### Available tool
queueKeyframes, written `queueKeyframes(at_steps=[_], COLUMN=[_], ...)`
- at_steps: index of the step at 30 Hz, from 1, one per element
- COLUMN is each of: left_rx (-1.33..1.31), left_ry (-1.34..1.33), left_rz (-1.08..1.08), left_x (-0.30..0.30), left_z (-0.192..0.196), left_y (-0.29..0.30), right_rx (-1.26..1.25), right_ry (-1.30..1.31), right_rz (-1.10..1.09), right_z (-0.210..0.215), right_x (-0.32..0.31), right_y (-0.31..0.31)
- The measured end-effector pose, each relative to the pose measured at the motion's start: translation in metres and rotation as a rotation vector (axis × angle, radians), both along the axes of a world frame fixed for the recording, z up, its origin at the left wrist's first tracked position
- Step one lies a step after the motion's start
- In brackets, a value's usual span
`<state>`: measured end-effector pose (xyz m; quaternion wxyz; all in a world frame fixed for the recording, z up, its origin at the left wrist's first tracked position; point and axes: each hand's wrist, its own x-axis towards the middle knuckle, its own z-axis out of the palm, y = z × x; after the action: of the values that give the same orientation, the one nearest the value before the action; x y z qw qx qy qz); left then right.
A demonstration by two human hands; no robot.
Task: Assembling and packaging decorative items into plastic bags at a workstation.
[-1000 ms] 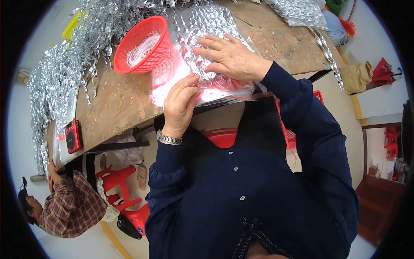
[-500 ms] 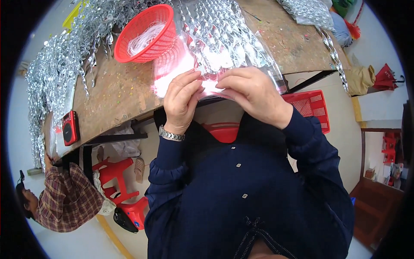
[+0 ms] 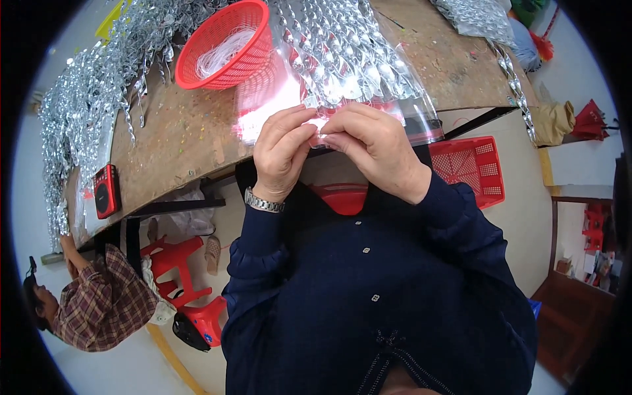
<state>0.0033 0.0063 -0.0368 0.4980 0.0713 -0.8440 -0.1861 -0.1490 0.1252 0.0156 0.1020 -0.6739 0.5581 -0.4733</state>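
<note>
Head view, looking down over the chest. Both hands raised together at the near edge of the wooden table (image 3: 178,141). A clear plastic bag (image 3: 342,72) filled with silver spiral pieces (image 3: 336,46) lies on the table beyond the fingers, its near open edge pulled toward the body and caught between the two hands. Left hand (image 3: 282,155): fingers curled, thumb and fingertips pinched on the bag's edge, back of hand facing the camera, metal wristwatch (image 3: 263,201) at the wrist. Right hand (image 3: 376,148): fingers bent over and closed on the same edge, thumb tip just beside the left thumb; the hands touch. Both forearms in dark blue sleeves rise from below. Red round basket (image 3: 224,43) sits just left of the bag. Small red radio (image 3: 105,191) at the table's left edge.
</note>
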Motion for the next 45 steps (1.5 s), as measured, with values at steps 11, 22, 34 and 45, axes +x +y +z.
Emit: queueKeyframes(at_steps=[11, 22, 34, 45], left_rx=[0.002, 0.012, 0.008, 0.017], left_ry=[-0.034, -0.037, -0.046, -0.051], left_rz=[-0.008, -0.054, -0.05, -0.058], left_x=[0.0, 0.002, 0.002, 0.004], left_z=[0.003, 0.003, 0.004, 0.004], left_y=[0.0, -0.002, -0.001, -0.002], right_rx=[-0.087, -0.108, -0.066, -0.091], right_ry=[0.16, 0.202, 0.137, 0.164], right_rz=[-0.043, -0.045, -0.054, -0.088], right_z=[-0.002, -0.001, -0.002, -0.006], right_x=[0.011, 0.013, 0.015, 0.019], right_y=[-0.005, -0.001, -0.002, -0.004])
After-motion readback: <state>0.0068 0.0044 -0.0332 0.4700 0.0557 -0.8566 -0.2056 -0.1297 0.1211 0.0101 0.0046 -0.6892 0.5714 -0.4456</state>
